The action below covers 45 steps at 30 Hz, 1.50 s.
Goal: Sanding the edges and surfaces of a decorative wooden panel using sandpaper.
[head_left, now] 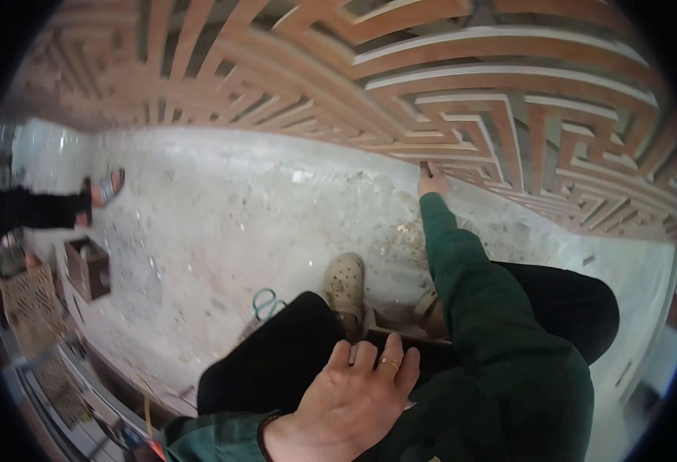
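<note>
A large openwork panel (501, 119) of brown wooden strips with pale edges, cut in a maze-like pattern, stands along the far side. My right hand (432, 182) reaches out to its lower edge, with the fingers closed at a small dark brown piece; whether that piece is loose or part of the panel, I cannot tell. Near me, my left hand (352, 404) is over my lap, palm down, fingers bent and a ring on one. Something whitish shows beside its fingertips, mostly hidden under the hand.
Teal-handled scissors (267, 303) lie on the pale, debris-strewn floor (207, 223) left of my knee. A brown box (88, 267) stands farther left, near a patterned cut-out panel (32, 306). Another person's sandalled foot (108, 187) is at far left. Between my clogs (344, 283) sits a low brown box.
</note>
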Available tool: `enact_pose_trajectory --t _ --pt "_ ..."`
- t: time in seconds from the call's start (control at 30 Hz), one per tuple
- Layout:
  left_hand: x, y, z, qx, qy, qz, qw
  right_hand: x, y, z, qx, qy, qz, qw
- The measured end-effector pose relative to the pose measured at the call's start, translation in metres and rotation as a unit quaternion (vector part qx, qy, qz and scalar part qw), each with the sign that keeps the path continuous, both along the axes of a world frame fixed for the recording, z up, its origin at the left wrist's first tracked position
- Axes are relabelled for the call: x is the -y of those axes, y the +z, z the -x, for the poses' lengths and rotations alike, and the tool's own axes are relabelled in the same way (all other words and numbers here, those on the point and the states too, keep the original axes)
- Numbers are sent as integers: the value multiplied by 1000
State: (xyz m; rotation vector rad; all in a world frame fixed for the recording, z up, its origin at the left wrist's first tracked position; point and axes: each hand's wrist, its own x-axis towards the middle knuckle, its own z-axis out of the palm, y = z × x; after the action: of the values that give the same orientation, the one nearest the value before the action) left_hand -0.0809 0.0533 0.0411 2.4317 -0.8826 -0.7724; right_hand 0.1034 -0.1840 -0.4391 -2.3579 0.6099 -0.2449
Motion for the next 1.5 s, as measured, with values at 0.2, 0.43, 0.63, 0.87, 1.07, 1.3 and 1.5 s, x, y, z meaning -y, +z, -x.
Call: enact_pose_trajectory --t 0.2,0.43,0.63,0.87,1.07,1.3,1.5 --pt "16 5 -20 -24 -44 -25 998 -23 0 4 -2 -76 -14 997" --pt "35 12 -28 -16 -69 -60 996 -44 47 17 -104 -10 -6 995" --pt "40 9 -32 -61 -61 -48 995 -27 38 17 -151 60 30 986" --pt "36 4 -34 -74 -34 -47 996 -37 54 16 -157 23 16 987" --pt "36 9 -35 -83 -60 -34 994 -3 63 15 -177 84 129 972" --pt "53 15 -32 -82 -83 -62 991 -22 41 12 -174 91 -6 981" --pt "61 12 -26 -19 -135 -81 987 25 51 68 -122 64 -56 989"
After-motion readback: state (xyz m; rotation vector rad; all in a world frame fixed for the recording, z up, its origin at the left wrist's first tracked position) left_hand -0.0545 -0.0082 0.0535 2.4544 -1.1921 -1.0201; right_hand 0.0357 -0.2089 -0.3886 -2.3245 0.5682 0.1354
